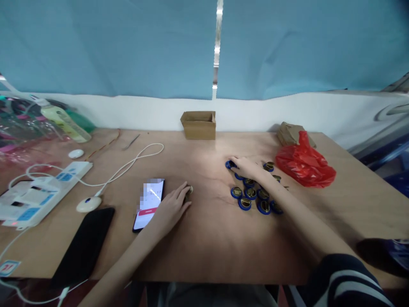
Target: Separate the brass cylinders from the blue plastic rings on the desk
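My left hand (172,207) rests on the table beside a lit phone (150,202). Its fingers are closed round a small gold-coloured round piece (191,190), mostly covered by them. Farther off, my right hand (247,168) reaches over a cluster of round blue-rimmed discs with gold-coloured middles. Its fingertips are on a blue disc (230,164) at the cluster's far left edge. Nearer me lie several more, among them one disc (245,204) and another disc (263,207). My right forearm hides part of the cluster.
A cardboard box (200,130) stands against the back wall. Right of the discs sits a red plastic bag (305,164), with a brown paper packet (289,133) behind. At left are a power strip (47,196), white cables, a black phone (84,243) and a bottle (65,121).
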`<state>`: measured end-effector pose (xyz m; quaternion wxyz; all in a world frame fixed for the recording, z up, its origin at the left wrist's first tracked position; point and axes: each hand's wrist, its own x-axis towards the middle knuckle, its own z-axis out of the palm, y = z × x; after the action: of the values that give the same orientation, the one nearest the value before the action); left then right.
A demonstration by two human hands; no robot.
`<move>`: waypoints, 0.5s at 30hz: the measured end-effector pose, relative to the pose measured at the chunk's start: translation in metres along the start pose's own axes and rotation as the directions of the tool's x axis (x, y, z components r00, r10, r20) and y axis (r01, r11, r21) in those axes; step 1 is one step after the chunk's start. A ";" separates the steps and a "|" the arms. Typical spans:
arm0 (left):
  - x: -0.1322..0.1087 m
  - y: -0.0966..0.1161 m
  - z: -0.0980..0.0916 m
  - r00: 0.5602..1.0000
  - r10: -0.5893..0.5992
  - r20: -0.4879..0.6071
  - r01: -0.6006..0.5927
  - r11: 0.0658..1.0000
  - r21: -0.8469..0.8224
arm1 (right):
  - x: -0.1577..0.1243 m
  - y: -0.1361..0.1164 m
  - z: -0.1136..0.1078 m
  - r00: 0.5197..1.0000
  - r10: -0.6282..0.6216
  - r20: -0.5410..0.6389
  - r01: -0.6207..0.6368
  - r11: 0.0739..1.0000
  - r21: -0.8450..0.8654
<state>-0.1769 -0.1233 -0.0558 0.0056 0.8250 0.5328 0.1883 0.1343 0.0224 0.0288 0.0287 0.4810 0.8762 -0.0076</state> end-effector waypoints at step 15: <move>0.022 0.076 0.001 0.984 0.160 -0.079 -0.175 0.950 -0.258 | -0.062 -0.050 -0.020 0.938 -0.170 -0.303 0.249 0.936 0.248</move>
<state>-0.1022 -0.1362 -0.0343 0.0844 0.8533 0.4311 0.2810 0.1248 -0.0558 0.0518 -0.1638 0.3794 0.9081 -0.0683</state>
